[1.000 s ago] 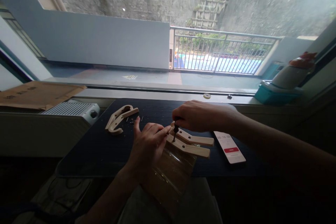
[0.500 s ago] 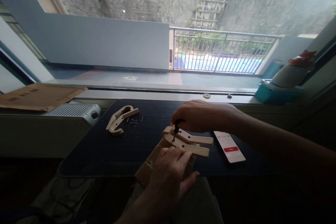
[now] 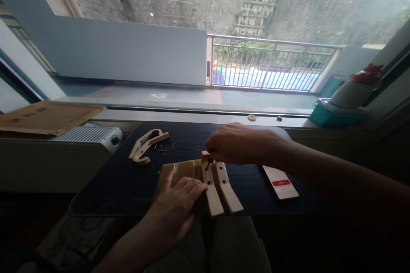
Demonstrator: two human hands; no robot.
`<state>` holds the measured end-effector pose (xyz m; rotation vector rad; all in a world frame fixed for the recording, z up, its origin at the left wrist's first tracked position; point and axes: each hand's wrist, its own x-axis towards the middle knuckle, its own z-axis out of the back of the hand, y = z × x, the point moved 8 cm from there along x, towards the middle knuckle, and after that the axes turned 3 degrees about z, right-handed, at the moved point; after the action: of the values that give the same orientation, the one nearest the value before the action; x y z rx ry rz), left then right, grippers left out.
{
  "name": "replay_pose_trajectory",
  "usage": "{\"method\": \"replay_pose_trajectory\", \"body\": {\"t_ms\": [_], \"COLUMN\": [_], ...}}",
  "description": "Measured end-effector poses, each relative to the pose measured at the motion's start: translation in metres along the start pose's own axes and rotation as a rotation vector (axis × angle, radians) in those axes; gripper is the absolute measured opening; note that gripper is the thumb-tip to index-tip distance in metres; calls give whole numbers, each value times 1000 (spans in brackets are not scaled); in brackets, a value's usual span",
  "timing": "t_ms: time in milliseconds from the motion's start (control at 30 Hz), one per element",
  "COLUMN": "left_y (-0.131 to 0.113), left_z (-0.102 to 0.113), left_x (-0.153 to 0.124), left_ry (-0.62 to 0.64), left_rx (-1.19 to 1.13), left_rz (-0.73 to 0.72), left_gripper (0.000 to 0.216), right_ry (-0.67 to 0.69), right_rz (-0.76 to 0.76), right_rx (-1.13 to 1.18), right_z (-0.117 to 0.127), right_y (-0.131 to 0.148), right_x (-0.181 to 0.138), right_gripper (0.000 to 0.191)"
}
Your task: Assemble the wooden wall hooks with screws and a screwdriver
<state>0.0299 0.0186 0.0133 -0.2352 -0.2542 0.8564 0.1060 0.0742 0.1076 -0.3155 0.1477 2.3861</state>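
Observation:
My right hand [image 3: 235, 143] is closed around a small dark screwdriver [image 3: 209, 163], most of its handle hidden in my fingers. Its tip points down at a hole in a pale wooden hook piece [image 3: 213, 200]. A second, similar hook piece [image 3: 232, 198] lies alongside on the right, with dark holes in it. Both rest at the right end of a brown board [image 3: 188, 168] with shiny bands across it. My left hand [image 3: 177, 202] holds the board down, fingers spread over it, and its fingertips touch the nearer hook piece.
Two more wooden hooks [image 3: 142, 153] lie on the dark table [image 3: 112, 187], with several screws [image 3: 162, 148] beside them. A phone [image 3: 282, 182] lies at the right, partly behind my right arm. A roll of tape [image 3: 252, 117] sits on the windowsill; a brown envelope [image 3: 48, 117] rests on the heater.
The board and hook pieces have turned clockwise, so the hooks' straight ends now point toward me. My left hand has moved left; my right hand with the screwdriver shifted slightly left.

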Motion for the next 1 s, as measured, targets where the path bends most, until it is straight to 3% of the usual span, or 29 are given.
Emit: {"method": "replay_pose_trajectory", "body": {"t_ms": [133, 333, 533, 800, 1000], "left_y": [11, 9, 2, -1, -1], "left_z": [4, -2, 2, 5, 6], "left_x": [-6, -4, 0, 5, 6], "left_ry": [-27, -202, -260, -274, -226], "left_rx": [26, 73, 38, -5, -57], "left_rz": [11, -47, -106, -54, -46], "left_gripper": [45, 35, 25, 25, 23], "right_ry": [-20, -27, -36, 14, -20], "right_rz": [3, 40, 81, 4, 76], "right_rx": [-26, -24, -26, -31, -31], "right_z": [1, 0, -1, -4, 0], "right_y": [0, 0, 1, -4, 5], "right_x": [7, 5, 9, 12, 6], "right_gripper": [20, 17, 18, 20, 16]}}
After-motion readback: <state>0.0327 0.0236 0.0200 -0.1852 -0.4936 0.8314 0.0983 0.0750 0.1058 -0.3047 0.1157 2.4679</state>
